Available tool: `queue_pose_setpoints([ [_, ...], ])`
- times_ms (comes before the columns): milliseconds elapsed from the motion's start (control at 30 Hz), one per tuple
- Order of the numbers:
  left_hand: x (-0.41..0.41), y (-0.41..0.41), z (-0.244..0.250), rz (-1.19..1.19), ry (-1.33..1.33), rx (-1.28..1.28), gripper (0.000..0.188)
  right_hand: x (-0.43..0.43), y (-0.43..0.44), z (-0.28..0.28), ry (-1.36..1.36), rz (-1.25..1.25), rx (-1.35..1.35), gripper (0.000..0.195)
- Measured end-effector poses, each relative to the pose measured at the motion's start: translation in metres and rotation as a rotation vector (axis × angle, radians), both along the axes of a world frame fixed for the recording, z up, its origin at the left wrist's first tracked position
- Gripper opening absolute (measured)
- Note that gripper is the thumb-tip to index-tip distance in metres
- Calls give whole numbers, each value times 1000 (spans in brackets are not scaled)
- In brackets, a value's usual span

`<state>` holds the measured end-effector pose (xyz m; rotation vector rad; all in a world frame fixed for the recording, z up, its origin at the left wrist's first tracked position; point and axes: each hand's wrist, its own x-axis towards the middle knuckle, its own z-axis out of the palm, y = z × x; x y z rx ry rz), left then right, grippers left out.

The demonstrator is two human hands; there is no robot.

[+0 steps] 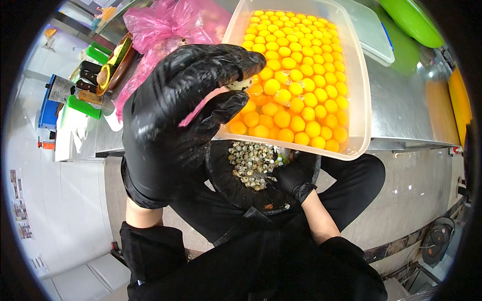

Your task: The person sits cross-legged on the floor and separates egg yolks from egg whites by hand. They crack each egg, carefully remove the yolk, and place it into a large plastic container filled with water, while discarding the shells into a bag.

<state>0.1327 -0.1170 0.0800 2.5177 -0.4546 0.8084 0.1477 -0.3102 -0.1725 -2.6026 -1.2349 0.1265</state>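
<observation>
My left hand (177,101), in a black glove, is raised in front of the near left side of a translucent plastic tub (359,90). A speckled quail egg (241,85) sits between its thumb and fingertips; whether the shell is cracked I cannot tell. Many round yellow yolks (309,99) in clear egg white cover the tub's contents. My right hand (292,175), also black-gloved, reaches down into a black-lined bin (226,193) between my knees. Beside its fingers lies a heap of speckled quail eggshells (253,165). Those fingers are partly hidden, so their grip is unclear.
A pink plastic bag (169,24) stands behind my left hand on the steel table (406,101). At left are a brown dish (126,56) with avocado halves, several knife handles (89,72) and a cleaver (62,89). A lid (371,34) and green bowl (414,20) are at right.
</observation>
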Motion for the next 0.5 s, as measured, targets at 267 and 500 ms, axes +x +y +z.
queue_pose_setpoints([
  [267,-78,-10,-40,5,269,-336,24,-9,-10,-74,199,-292,403,32],
  [500,-64,35,-11,393,307,20,20,-4,3,-23,520,-39,-243,39],
])
